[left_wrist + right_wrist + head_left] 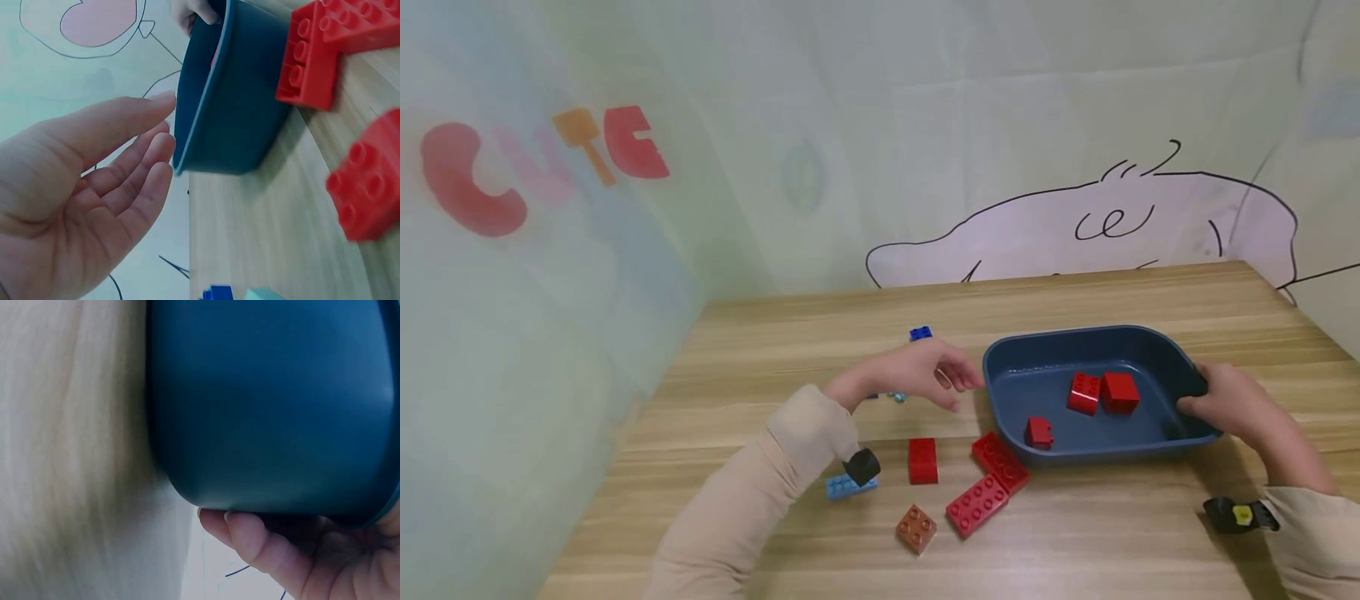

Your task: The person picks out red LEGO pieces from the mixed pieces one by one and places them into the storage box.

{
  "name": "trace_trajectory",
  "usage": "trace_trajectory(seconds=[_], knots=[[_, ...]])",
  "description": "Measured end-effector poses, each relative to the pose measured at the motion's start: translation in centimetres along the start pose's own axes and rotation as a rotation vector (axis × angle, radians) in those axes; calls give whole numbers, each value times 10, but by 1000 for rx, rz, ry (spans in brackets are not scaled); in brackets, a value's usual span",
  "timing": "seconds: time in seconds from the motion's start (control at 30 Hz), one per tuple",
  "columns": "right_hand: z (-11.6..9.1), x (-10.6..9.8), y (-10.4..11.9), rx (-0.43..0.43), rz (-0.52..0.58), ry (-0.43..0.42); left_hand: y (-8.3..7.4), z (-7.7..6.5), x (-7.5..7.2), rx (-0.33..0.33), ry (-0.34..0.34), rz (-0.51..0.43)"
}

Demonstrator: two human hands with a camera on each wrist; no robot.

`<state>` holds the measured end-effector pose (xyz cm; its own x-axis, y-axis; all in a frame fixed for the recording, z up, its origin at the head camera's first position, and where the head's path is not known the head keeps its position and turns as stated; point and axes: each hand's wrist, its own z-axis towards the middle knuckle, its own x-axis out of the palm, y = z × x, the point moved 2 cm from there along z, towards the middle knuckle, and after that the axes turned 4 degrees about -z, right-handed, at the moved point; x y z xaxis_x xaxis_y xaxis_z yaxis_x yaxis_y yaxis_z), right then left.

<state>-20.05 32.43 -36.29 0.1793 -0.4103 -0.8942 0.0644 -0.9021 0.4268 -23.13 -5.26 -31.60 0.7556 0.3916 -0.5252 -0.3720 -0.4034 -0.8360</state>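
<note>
A dark blue tray with rounded corners stands at the right of the table, three red blocks inside it. My right hand grips its right end, thumb over the rim and fingers against the outer wall, as the right wrist view also shows. Beside the left end of the tray is my left hand, holding nothing, its fingers loosely bent; in the left wrist view the fingertips come right up to the rim. Two long red bricks lie at the tray's near left corner.
On the wooden table a red block, a brown brick and a light blue brick lie near the left forearm. A dark blue brick sits behind the left hand. A printed cloth backs the table.
</note>
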Motion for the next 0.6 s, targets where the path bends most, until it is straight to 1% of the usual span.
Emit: trace_trajectory(seconds=[0.23, 0.47, 0.6], knots=[[-1, 0, 2, 4, -12, -1, 14, -19, 0, -70, 1, -34], [-1, 0, 2, 2, -13, -10, 32, -34, 7, -70, -32, -46], [-1, 0, 1, 5, -10, -12, 40, -42, 11, -105, -49, -72]])
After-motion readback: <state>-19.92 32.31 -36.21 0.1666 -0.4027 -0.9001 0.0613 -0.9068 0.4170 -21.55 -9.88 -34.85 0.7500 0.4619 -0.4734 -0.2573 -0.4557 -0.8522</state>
